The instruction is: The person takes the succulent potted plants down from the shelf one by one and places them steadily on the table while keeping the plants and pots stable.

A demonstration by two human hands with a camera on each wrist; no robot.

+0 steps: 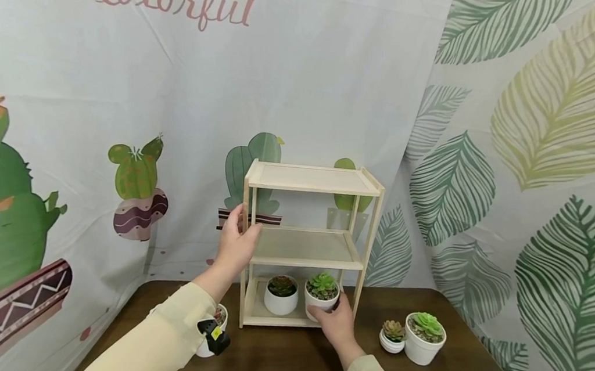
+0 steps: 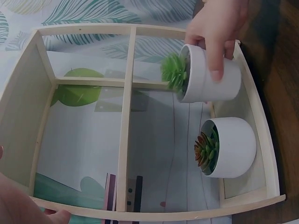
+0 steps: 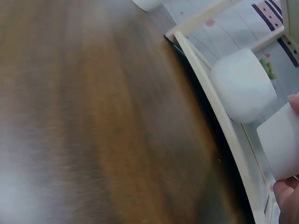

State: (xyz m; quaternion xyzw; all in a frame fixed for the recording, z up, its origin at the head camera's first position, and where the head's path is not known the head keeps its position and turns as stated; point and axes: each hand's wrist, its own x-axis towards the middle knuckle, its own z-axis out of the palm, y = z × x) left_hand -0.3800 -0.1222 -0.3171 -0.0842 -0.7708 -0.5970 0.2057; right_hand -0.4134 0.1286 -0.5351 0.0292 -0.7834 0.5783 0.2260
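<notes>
A cream three-tier shelf rack [image 1: 308, 260] stands on the table, and my left hand [image 1: 236, 243] grips its left post. My right hand [image 1: 337, 322] holds a white pot with a bright green succulent [image 1: 323, 291] by its sides, at the right part of the bottom tier. Whether that pot's base touches the tier I cannot tell. Beside it on the bottom tier sits a rounder white pot with a reddish-green succulent [image 2: 233, 147]. In the right wrist view the held pot [image 3: 280, 144] is tilted in the frame, with fingertips at its edges.
On the brown table [image 1: 269, 362], a small white pot with a reddish succulent [image 1: 393, 336] and a larger pot with a green one [image 1: 425, 338] stand at the right. Another white pot [image 1: 205, 348] is partly hidden behind my left forearm. A printed cloth [image 1: 321, 90] hangs behind the rack.
</notes>
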